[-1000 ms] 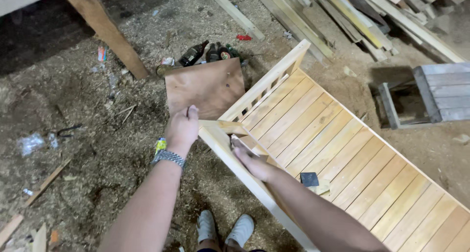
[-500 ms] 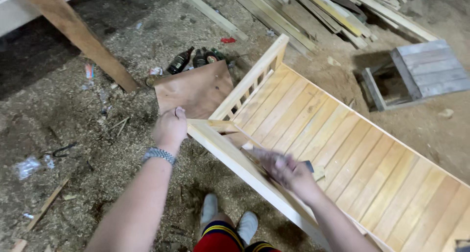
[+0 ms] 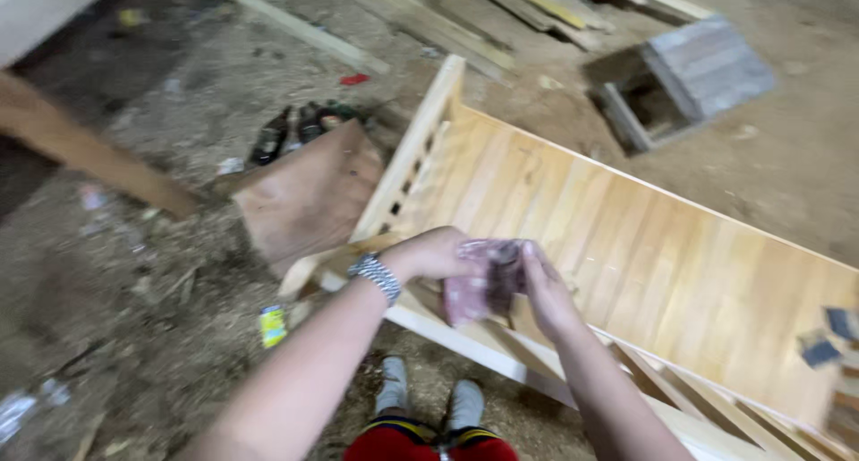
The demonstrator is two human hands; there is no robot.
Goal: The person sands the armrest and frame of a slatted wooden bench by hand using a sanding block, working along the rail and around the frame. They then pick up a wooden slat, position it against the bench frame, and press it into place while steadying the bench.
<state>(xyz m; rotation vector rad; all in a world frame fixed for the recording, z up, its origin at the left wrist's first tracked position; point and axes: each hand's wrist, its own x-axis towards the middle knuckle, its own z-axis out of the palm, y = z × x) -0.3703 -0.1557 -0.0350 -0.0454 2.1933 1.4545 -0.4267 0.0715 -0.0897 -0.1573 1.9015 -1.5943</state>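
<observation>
Sawdust floor surrounds the slatted wooden frame (image 3: 626,246); left hand (image 3: 434,255) and right hand (image 3: 546,291) grip reddish sandpaper (image 3: 479,286) above its rail.

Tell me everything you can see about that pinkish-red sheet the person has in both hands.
The sheet is a small, floppy piece, pinkish red with pale speckles; it looks like worn sandpaper, though motion blur hides its texture. It is crumpled and folded rather than flat, with a darker fold near its top edge. The left hand grips its upper left side and the right hand pinches its right edge. It hangs in the air just above the near rail of the pale wooden slatted frame, touching nothing but the fingers.
</observation>
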